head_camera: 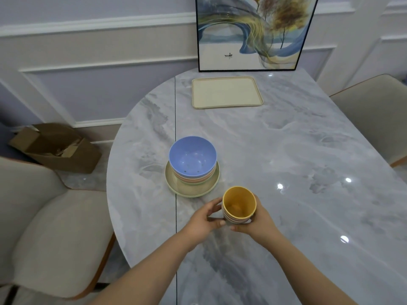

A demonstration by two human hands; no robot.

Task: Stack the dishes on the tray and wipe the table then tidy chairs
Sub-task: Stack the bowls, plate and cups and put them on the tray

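Presently, left to right, as seen from the head camera:

Chairs point(50, 234): two in view, one at 8 o'clock beside the desk point(286, 150), one at 3 o'clock; neither yet tidied.

Cardboard box point(57, 148): one, on the floor at 9 o'clock.

Plates point(191, 190): a pale stack at centre, exact count not readable, carrying nested bowls point(192, 159); blue on top, coloured rims below, apparently four.

Left hand point(206, 219): fingers curled against the left side of the cups.

Cups point(239, 205): a nested stack at 6 o'clock, yellow on top, striped rims beneath; number unclear. Just below the plates, apart from them.

Right hand point(255, 221): fingers wrapped round the right side of the cups.

Tray point(226, 92): one, cream, bare, at 12 o'clock, well apart from all dishes.

Painting point(253, 31): one, leaning on the wall behind the tray.

Handling note: the step appears to be carrying the cups to the tray. Keep both hands low on the stack, hold it upright, and set it toward a corner, leaving room for the plates.
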